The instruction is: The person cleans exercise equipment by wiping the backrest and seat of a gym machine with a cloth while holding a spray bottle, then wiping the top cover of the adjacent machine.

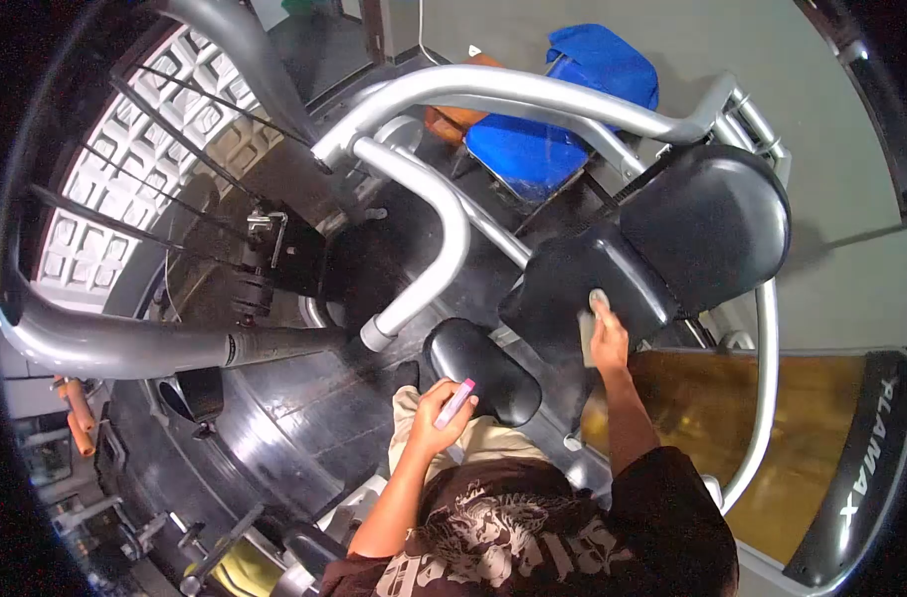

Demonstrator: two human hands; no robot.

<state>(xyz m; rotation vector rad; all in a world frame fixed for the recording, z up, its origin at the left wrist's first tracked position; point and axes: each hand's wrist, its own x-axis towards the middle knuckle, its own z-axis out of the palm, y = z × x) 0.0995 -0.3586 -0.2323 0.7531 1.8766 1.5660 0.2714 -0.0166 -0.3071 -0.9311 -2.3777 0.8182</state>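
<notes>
The left hand (437,420) has its grip curled around a small pink and white tube (457,401). The tube is near the little black pad (488,363). The right hand (611,343) has its grip pinched on a pale cloth (587,340). The cloth is over the edge of the big black seat (573,284); I can't tell if they touch. A blue chair (523,154) is past the silver bar (513,88).
</notes>
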